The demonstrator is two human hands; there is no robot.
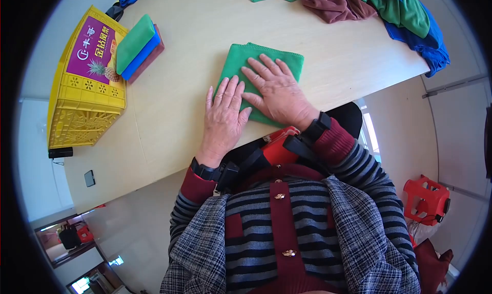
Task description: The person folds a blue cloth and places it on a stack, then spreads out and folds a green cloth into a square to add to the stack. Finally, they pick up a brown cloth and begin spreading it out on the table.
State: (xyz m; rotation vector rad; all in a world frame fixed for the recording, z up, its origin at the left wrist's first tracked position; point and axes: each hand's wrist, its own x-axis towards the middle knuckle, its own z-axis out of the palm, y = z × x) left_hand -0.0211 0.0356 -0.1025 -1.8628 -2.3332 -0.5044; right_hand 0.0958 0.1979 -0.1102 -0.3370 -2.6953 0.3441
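Note:
A green cloth [261, 51], folded into a rough square, lies near the front edge of the pale table. My left hand [223, 114] rests flat on its left side, fingers extended. Across its middle and right lies my right hand [277, 89], palm down with the fingers spread. The two hands nearly meet at the thumbs. Neither one grips anything. Part of the cloth is hidden under the hands.
A yellow basket [87, 107] stands at the left, with a stack of folded green, blue and brown cloths [139, 50] against it. Loose cloths [338, 4] lie along the far edge. A small dark device [89, 178] sits near the left front edge.

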